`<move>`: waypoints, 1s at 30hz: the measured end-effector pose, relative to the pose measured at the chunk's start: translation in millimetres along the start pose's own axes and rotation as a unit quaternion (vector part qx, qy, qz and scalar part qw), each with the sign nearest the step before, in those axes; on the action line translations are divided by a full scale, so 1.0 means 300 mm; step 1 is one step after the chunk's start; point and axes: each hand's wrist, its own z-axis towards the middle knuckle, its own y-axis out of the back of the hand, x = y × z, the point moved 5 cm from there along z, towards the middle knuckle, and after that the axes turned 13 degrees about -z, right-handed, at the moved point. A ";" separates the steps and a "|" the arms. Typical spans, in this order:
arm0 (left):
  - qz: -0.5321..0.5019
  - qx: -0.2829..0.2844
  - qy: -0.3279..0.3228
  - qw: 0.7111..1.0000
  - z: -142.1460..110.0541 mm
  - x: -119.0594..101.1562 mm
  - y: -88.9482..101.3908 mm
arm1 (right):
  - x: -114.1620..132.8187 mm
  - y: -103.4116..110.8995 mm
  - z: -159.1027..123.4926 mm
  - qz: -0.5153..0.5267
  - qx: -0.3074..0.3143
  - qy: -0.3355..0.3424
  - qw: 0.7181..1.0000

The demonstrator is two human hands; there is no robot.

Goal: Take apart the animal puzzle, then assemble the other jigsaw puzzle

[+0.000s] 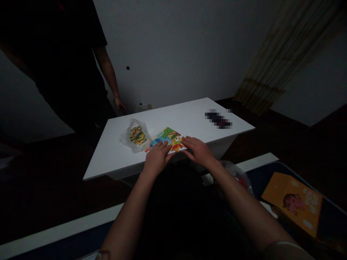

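Picture board [168, 136], one, near table [176, 113] edge.
Your left hand [156, 158] and right hand [200, 151] lie open on it, apparently for steadiness (bagged pieces [137, 135] left).

The standing person [62, 65] is cut off by the upper left edge. Pixel blocks blur a dark item [218, 119] at the bench's [173, 112] right end. The left hand [157, 157] hides part of the colourful sheet [169, 137].

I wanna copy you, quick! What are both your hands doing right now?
Left hand: open, fingers on the colourful picture board.
Right hand: open, fingers at the board's right side.
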 end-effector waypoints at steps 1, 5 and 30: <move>-0.004 0.001 0.001 1.000 0.000 0.001 0.002 | -0.002 -0.006 -0.004 0.006 -0.006 0.001 1.000; -0.013 -0.004 0.016 1.000 0.007 -0.008 -0.003 | -0.010 -0.023 -0.010 0.028 -0.022 0.011 0.999; -0.049 -0.018 0.022 0.998 -0.067 0.060 0.041 | 0.098 -0.044 0.036 0.090 -0.010 0.088 0.992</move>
